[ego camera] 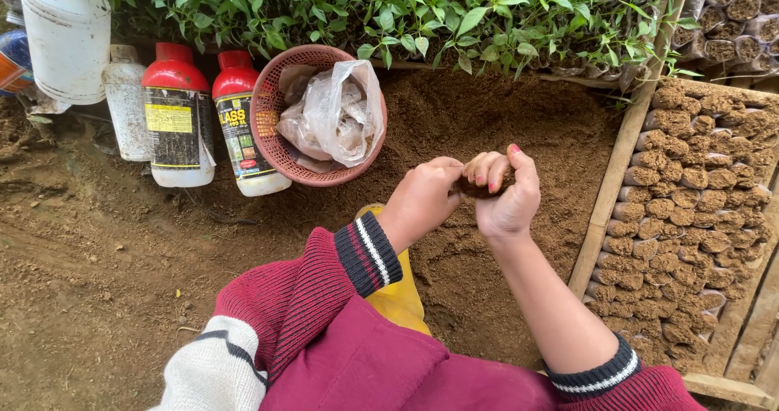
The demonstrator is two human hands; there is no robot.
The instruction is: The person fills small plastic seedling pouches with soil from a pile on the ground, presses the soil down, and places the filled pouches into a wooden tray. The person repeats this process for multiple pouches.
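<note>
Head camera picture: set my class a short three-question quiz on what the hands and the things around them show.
1. True or false: both hands are on the small soil-filled bag.
2. What lies inside the red basket? A) clear plastic bags B) green leaves C) a trowel
3. On which side of the person is the wooden frame packed with filled soil bags?

Key:
1. True: the left hand and right hand meet around it.
2. A: the plastic bags.
3. The right.
</note>
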